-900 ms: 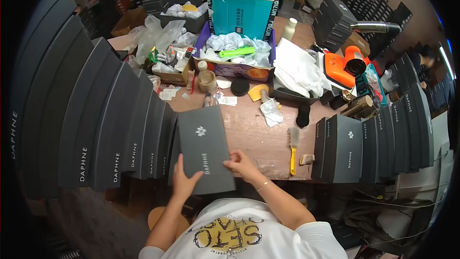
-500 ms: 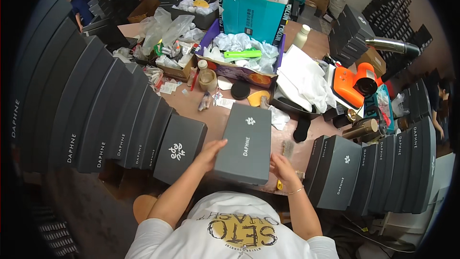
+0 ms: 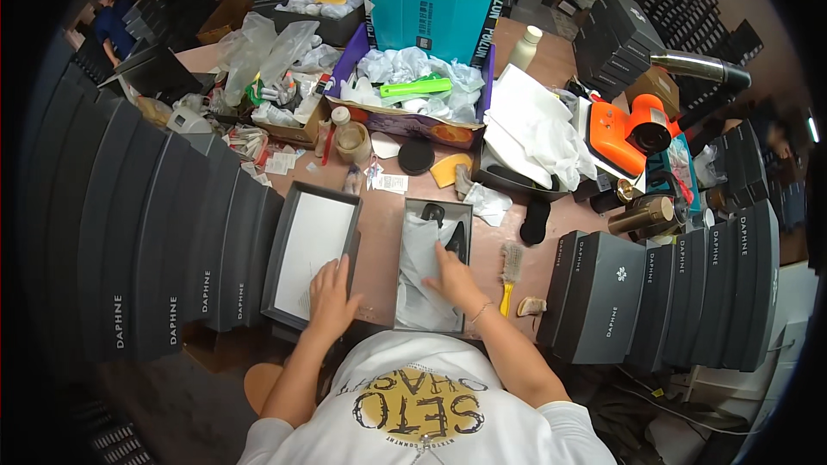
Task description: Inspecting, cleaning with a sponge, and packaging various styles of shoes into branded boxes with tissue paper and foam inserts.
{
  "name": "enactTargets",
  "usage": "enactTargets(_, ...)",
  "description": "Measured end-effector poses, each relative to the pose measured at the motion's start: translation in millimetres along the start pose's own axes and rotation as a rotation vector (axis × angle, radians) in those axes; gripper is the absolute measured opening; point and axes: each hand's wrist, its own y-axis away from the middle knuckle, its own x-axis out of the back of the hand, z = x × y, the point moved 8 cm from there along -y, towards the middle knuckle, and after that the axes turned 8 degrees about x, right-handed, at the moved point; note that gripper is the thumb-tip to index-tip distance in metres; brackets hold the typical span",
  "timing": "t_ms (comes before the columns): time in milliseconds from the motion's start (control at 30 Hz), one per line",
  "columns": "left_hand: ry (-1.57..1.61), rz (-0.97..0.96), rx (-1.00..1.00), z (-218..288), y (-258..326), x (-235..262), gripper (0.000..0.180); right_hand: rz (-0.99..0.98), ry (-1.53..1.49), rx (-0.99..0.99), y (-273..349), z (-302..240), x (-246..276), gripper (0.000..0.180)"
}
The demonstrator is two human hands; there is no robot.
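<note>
An open grey shoebox (image 3: pixel 468 250) sits right in front of me, with whitish tissue paper (image 3: pixel 415 280) and dark shoes (image 3: pixel 432 214) partly showing inside. Over the tissue is my right hand (image 3: pixel 457 284), its index finger and thumb apart. To the left of the box lies a grey lid (image 3: pixel 297 250), underside up, white within. My left hand (image 3: pixel 331 300) rests at the lid's near right part with its fingers spread. A brush with a yellow handle (image 3: pixel 507 300) lies to the right of the box, beside a small tan block (image 3: pixel 532 306).
Stacked grey shoeboxes stand on the left (image 3: pixel 194 232) and right (image 3: pixel 603 293). Beyond my hands are a purple box of crumpled paper (image 3: pixel 351 69), a black box with white paper (image 3: pixel 530 125), an orange machine (image 3: pixel 622 151), a bottle (image 3: pixel 351 139) and a black insole-shaped piece (image 3: pixel 535 222).
The closed shoebox between my hands has been opened. Its lid now lies upturned at left, and the grey box that stood there is no longer seen. My right hand moved in over the tissue.
</note>
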Motion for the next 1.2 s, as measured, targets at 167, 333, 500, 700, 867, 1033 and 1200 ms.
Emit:
enactTargets(167,0.533,-0.429,-0.099,59,0,-54,0.089,0.072,-0.024,0.027,21,-5,-31,0.053)
enactTargets(333,0.694,-0.373,-0.04,45,-5,-120,0.062,0.031,-0.593,0.024,47,-44,-26,0.037)
enactTargets(500,1.229,-0.277,0.487,-28,-8,-96,0.017,0.215,-0.461,-0.016,43,-6,0,0.027)
enactTargets(700,0.439,-0.004,0.138,-55,-53,33,0.034,0.037,0.164,0.23,-14,-1,-4,0.031)
enactTargets(867,0.311,0.305,0.049,-13,-49,93,0.035,-0.166,0.29,0.24,-24,2,-43,0.034)
enactTargets(1033,0.665,-0.703,-0.065,86,-12,-16,0.031,-0.086,0.166,0.204,-35,-8,-12,0.034)
enactTargets(1200,1.023,-0.806,0.372,6,18,-107,0.06,0.2,-0.194,0.168,-10,-43,104,0.03)
